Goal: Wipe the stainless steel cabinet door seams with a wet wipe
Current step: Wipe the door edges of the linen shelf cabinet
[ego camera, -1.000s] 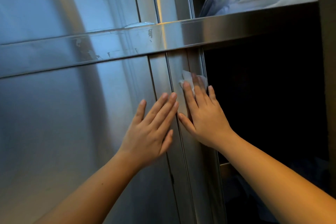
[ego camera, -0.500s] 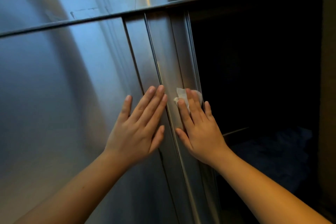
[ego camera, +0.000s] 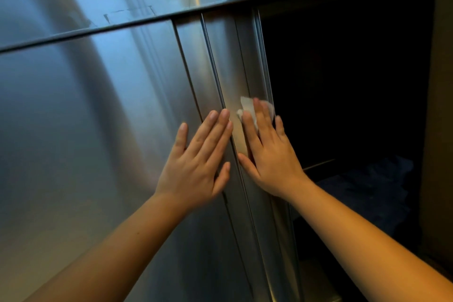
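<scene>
Pictured from head height in front of a stainless steel cabinet door (ego camera: 85, 130), with both bare forearms stretched up from the lower edge of the view. Pressing a crumpled white wet wipe (ego camera: 246, 105) against the narrow upright steel strip (ego camera: 232, 61) with the right hand (ego camera: 272, 159): flat, with straight and slightly spread fingers, pinning the wipe under the index and middle fingertips rather than pinching or wrapping it. Wipe visible as a small bunched patch above and between those fingers, just right of the vertical door seam (ego camera: 217, 76) and close to the strip's outer edge beside the dark open compartment (ego camera: 343, 81). Bracing with the left hand (ego camera: 196, 167) just beside it: wide and flat on the steel, holding nothing, with straight fingers close together, fingertips at the seam line and thumb near the right thumb but apart from it. Above both hands, a horizontal steel rail (ego camera: 137, 0) across the top of the door, with scuffed residue marks and a bright yellowish reflection. To the right, inside the dark compartment, a thin shelf edge (ego camera: 318, 164) and, below it, dark folded cloth (ego camera: 367, 191), too dim for detail. Blue-grey light and soft shadows over the brushed metal on the left.
</scene>
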{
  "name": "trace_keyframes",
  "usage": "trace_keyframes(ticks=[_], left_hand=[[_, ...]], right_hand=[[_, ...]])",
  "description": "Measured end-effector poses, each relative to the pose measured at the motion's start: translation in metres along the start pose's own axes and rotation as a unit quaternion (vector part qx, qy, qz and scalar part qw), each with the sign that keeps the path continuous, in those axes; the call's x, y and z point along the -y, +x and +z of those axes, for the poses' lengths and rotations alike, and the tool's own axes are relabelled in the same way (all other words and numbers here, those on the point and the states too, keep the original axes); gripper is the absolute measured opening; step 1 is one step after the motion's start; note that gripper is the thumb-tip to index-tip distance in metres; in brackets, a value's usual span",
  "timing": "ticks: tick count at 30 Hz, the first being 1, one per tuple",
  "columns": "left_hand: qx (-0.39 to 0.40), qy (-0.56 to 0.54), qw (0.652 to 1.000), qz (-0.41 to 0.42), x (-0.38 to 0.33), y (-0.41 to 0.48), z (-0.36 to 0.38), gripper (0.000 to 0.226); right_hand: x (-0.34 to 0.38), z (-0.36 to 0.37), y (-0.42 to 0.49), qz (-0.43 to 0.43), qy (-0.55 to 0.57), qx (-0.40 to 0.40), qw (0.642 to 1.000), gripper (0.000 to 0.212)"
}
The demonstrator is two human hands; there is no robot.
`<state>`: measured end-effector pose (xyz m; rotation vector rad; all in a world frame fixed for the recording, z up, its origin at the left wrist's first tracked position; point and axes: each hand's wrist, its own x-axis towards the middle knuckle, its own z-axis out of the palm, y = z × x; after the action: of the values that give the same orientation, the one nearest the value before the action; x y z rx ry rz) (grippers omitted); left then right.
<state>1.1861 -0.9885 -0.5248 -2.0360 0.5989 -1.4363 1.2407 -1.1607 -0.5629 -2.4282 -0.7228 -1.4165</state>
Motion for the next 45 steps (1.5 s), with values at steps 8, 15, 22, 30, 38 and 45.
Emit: trace_keyframes(ticks=[8,15,22,30,38,45], left_hand=[[0.007,-0.004,1.000,-0.002,0.000,0.000,0.000,0.062],[0.015,-0.017,1.000,-0.004,0.000,0.000,-0.001,0.064],[0.003,-0.076,0.996,-0.050,-0.035,-0.022,0.006,0.058],[0.013,-0.060,0.997,-0.049,-0.065,-0.054,0.017,0.056],[-0.010,0.009,1.000,-0.021,-0.075,-0.069,0.030,0.056],[-0.031,-0.023,0.999,-0.020,-0.079,-0.075,0.033,0.057]], right_hand=[[-0.005,-0.012,0.030,-0.021,-0.006,-0.035,0.999,0.069],[-0.001,-0.009,0.018,-0.014,0.012,-0.012,1.000,0.066],[-0.001,0.010,-0.014,-0.025,0.026,-0.022,0.999,0.064],[-0.009,0.025,-0.039,-0.055,0.018,-0.054,0.997,0.065],[-0.013,0.045,-0.066,-0.080,-0.004,-0.067,0.994,0.065],[-0.008,0.073,-0.111,-0.074,0.023,-0.064,0.995,0.065]])
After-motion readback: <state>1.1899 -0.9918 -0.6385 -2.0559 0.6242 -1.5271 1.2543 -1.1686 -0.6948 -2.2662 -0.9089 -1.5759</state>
